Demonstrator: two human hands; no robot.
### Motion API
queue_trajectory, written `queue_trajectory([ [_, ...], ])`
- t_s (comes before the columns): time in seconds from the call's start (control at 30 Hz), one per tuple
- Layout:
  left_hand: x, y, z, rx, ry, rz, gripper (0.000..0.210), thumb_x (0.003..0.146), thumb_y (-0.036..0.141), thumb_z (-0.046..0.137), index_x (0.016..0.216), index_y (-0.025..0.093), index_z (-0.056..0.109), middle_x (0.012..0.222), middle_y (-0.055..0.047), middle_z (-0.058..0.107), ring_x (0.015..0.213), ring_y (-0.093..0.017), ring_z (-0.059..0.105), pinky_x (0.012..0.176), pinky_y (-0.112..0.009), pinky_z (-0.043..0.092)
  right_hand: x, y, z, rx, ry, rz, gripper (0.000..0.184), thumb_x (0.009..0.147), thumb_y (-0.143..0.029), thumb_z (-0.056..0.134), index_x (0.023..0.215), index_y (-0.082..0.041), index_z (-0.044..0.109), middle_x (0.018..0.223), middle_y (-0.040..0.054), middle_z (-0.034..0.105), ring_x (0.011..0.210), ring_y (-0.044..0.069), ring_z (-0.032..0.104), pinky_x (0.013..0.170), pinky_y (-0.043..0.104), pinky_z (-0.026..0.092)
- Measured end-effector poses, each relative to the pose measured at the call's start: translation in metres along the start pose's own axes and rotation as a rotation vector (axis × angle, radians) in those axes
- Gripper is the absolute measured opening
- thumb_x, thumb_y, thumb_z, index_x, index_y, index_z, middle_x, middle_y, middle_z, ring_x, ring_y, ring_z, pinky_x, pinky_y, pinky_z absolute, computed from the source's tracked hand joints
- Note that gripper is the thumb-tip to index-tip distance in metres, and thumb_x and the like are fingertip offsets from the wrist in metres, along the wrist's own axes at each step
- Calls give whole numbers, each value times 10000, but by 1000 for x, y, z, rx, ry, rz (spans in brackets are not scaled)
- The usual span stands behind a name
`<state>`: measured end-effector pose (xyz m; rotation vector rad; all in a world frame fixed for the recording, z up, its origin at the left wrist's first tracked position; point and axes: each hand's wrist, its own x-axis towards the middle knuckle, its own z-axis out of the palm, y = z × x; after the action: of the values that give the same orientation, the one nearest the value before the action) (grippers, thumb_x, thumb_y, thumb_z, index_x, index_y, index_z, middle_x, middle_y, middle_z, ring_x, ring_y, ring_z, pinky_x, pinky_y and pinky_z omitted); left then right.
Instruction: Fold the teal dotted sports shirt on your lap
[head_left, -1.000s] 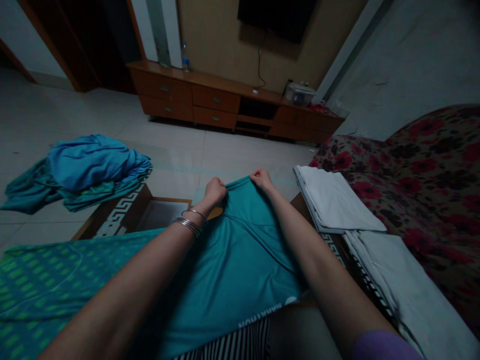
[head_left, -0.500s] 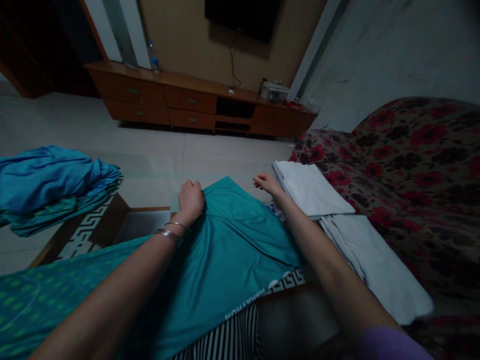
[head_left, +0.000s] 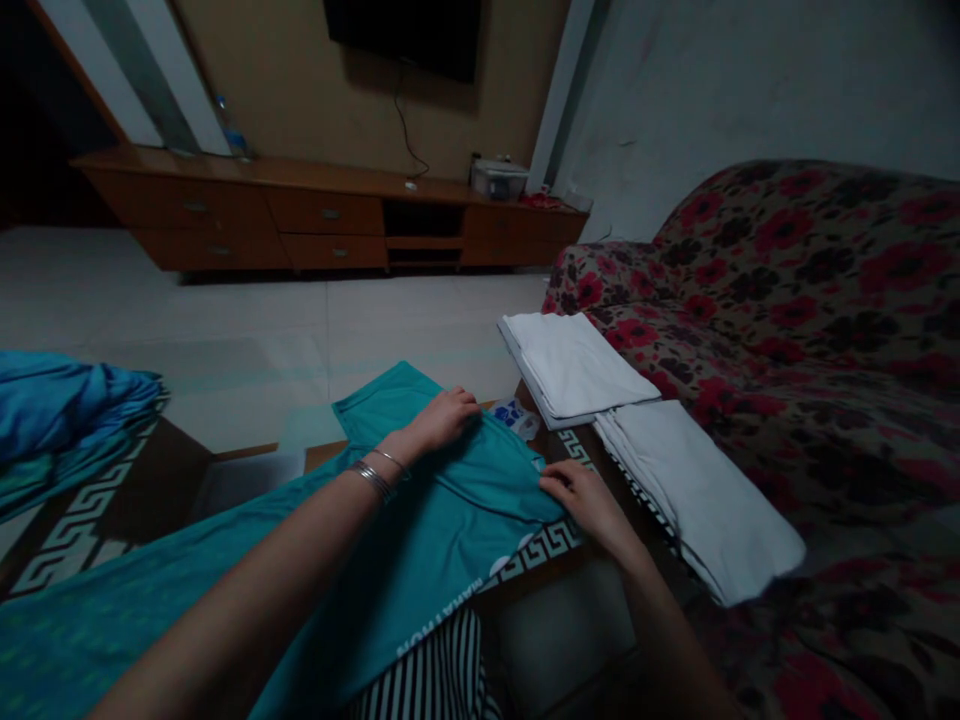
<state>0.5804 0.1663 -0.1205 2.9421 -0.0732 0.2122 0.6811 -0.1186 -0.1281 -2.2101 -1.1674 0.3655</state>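
Observation:
A teal T-shirt [head_left: 420,520] lies spread over a glass-topped table, with white "MARATHON" lettering along its near edge and a green-dotted part at the lower left. My left hand [head_left: 448,415], bangles on its wrist, is closed on the shirt's upper part, just right of the outspread sleeve. At the shirt's right edge, the fingers of my right hand [head_left: 577,492] pinch the fabric. White folded cloths [head_left: 577,365] sit to the right of both hands.
A crumpled blue and green garment heap [head_left: 75,410] rests at the left. A flowered sofa [head_left: 810,260] stands on the right. Across the floor is a low wooden cabinet [head_left: 330,225] holding a plastic box [head_left: 499,180] and a bottle [head_left: 234,135]. A clear plastic bag [head_left: 517,418] lies beyond the shirt.
My left hand has moved right across the shirt, leaving the sleeve lying flat. My right hand has come down onto the shirt's right edge and taken hold. The view has turned right.

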Motion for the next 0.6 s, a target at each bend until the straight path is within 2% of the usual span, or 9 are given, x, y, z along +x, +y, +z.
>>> queue_trajectory([
  [0.13, 15, 16, 3, 43, -98, -6, 326, 821, 190, 554, 1135, 221, 637, 1101, -85, 621, 1079, -259, 471, 870, -395, 346, -22, 12, 6, -14, 23, -7, 315, 778, -325, 696, 1045, -162, 658, 1000, 91, 641, 940, 224, 584, 838, 336, 452],
  [0.2, 21, 16, 3, 64, -140, -43, 295, 787, 186, 575, 1066, 213, 665, 1075, -95, 624, 1066, -267, 476, 872, -406, 335, -26, 16, 9, -20, 27, -9, 358, 732, -303, 740, 1051, -168, 647, 985, 83, 630, 925, 226, 575, 819, 338, 452],
  [0.27, 26, 13, 3, 56, -168, -73, 233, 757, 179, 582, 963, 204, 687, 1051, -97, 629, 1054, -266, 489, 872, -407, 329, -25, 17, 9, -11, 36, -28, 306, 713, -270, 750, 984, -172, 648, 937, 71, 624, 907, 226, 569, 807, 340, 448],
  [0.37, 33, 3, 1, 2, -184, -135, 198, 728, 170, 579, 893, 196, 686, 1033, -81, 651, 1050, -257, 525, 883, -398, 328, -19, 13, 2, 83, 62, -105, 169, 732, -230, 711, 870, -185, 624, 932, 65, 619, 951, 223, 562, 848, 340, 437],
  [0.47, 40, -6, -4, -64, -226, -248, 214, 736, 220, 591, 928, 204, 686, 992, -60, 690, 989, -243, 586, 891, -379, 341, -12, 3, -11, 241, 49, -134, 95, 790, -267, 637, 853, -209, 597, 993, 51, 626, 994, 199, 565, 887, 314, 431],
  [0.6, 47, -13, -10, -98, -244, -322, 246, 770, 283, 591, 985, 220, 693, 1038, -50, 714, 995, -232, 610, 880, -337, 364, -3, -3, -22, 395, -41, -19, 135, 843, -349, 555, 828, -215, 543, 812, -7, 584, 784, 144, 561, 714, 241, 441],
])
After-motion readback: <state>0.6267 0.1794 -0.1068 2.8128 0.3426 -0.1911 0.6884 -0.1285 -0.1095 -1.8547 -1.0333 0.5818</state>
